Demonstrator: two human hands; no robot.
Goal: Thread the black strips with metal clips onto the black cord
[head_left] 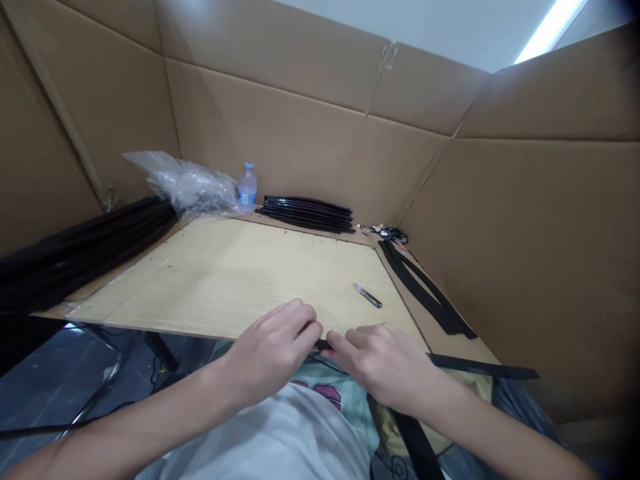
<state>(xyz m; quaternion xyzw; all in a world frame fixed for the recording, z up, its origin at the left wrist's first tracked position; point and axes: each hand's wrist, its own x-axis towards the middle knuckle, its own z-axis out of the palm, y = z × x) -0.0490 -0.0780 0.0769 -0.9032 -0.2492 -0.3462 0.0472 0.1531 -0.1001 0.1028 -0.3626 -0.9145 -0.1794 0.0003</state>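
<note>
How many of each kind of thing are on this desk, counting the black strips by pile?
Water bottle: 1
Small metal tool: 1
Clear plastic bag: 1
Black strip piles: 3
Small dark tangle: 1
Single black strip, pinched by left hand and right hand: 1
Total: 8

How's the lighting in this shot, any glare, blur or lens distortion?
Head view: soft, even light, but the ceiling light strip is blown out; the cardboard walls bow from the wide lens; right corners darken; left hand and right hand on the black strip are sharp.
</note>
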